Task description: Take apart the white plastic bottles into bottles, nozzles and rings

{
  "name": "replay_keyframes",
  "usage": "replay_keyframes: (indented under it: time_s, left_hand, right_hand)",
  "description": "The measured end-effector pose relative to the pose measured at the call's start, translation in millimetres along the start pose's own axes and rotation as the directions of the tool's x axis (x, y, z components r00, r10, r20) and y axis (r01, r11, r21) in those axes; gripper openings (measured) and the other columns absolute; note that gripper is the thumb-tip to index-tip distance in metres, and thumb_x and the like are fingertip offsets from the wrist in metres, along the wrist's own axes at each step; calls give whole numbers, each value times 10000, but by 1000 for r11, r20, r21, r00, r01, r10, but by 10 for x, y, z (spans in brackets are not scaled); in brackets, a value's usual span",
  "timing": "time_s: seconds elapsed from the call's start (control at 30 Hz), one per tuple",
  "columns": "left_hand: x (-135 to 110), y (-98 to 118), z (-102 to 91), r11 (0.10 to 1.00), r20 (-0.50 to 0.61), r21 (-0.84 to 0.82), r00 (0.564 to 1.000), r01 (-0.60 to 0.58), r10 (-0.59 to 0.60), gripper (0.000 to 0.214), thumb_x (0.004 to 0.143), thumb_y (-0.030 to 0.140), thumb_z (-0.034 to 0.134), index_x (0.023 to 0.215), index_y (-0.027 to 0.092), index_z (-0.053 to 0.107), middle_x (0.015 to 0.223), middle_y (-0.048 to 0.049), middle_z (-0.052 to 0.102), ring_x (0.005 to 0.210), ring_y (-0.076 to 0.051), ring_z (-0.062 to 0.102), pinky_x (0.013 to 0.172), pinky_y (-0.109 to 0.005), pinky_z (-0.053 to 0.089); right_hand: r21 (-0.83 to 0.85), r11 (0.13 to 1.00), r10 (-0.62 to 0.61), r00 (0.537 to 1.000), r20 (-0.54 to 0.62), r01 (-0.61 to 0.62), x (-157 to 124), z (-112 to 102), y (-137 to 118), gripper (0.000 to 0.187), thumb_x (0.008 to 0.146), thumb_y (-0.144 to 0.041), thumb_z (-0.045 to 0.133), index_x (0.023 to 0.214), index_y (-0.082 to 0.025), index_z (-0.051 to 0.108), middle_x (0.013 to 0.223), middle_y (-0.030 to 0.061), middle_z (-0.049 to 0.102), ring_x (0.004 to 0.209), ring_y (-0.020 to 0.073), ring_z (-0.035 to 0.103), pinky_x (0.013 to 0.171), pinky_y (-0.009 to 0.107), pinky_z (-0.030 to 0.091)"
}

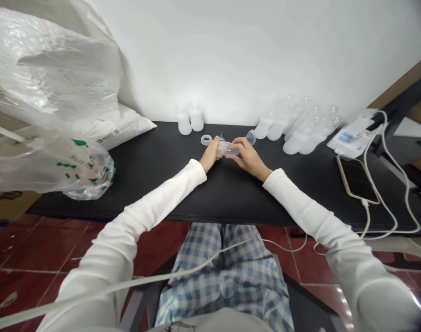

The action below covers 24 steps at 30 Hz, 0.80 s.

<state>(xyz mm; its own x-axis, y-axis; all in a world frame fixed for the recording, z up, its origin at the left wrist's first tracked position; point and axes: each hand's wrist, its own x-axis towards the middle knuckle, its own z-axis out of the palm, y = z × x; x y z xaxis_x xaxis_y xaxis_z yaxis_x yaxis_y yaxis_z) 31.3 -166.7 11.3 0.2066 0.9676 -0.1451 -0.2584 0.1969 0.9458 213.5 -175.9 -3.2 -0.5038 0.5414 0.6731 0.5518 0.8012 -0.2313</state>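
A translucent baby bottle [232, 150] lies sideways between my two hands, above the black table. My left hand [211, 154] is closed around its left end. From the right, my right hand [247, 158] grips the bottle's body with bent fingers. Behind my left hand a small clear nipple-shaped piece [222, 138] shows its tip. A white ring [206, 139] rests on the table just left of it. Beyond my right hand sits a clear dome cap [251, 137]. The parts covered by my fingers are hidden.
Two white bottles [190, 121] stand by the wall. Several bottles with clear caps [293, 127] are grouped at the back right. A phone [357, 179] with a cable [387, 152] lies at right. Plastic bags [51, 74] fill the left side. Another cable [144, 280] crosses my lap.
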Motion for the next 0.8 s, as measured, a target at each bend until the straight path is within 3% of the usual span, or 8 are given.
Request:
replay_keyframes:
  time_s: [0.07,0.17,0.37,0.5,0.63,0.8]
  left_hand:
    - [-9,65,-26,1000,11,4,1000,0,0,516,1054,509,359,649,194,414,460,72,291,374,-48,234,409,-185,218]
    - [-26,122,-48,1000,19,2,1000,-16,16,544,1065,500,308,612,203,361,427,74,249,361,-50,213,394,-177,211]
    - [-42,117,-7,998,37,19,997,-68,67,519,1086,434,254,661,192,427,442,53,375,379,-60,341,433,-167,311]
    - [-46,133,4,999,5,24,1000,-25,25,518,1093,364,197,694,178,470,452,42,428,373,-62,382,447,-170,335]
    - [-61,147,4,1000,3,23,1000,-15,15,503,1091,343,222,731,157,522,478,30,475,385,-60,412,459,-168,350]
    - [-68,140,10,999,-14,31,1000,-20,21,501,1085,339,250,712,153,528,497,19,496,400,-61,431,467,-169,365]
  right_hand:
    - [-103,993,-54,998,-12,53,-18,-3,38,235,1024,-253,441,1130,-260,650,1120,92,599,969,224,571,853,405,514]
    - [-187,981,-54,997,-49,44,-47,2,79,314,986,-153,420,1118,-294,667,1088,71,579,930,208,544,834,399,507]
    - [-294,956,-19,996,-87,-8,-40,-12,40,321,954,-197,511,1243,-268,633,1110,98,553,943,223,534,841,426,513]
    - [-266,959,61,986,-157,-101,-17,-49,55,489,957,-296,546,1435,-216,480,1200,157,536,1085,300,546,942,528,508]
    - [-213,953,146,942,-302,-216,-28,-110,263,629,983,-428,508,1524,-195,286,1300,194,498,1198,344,528,1030,617,466]
    - [-159,916,264,852,-453,-369,-95,-228,576,600,968,-545,538,1418,-187,368,1257,182,505,1132,316,563,979,584,506]
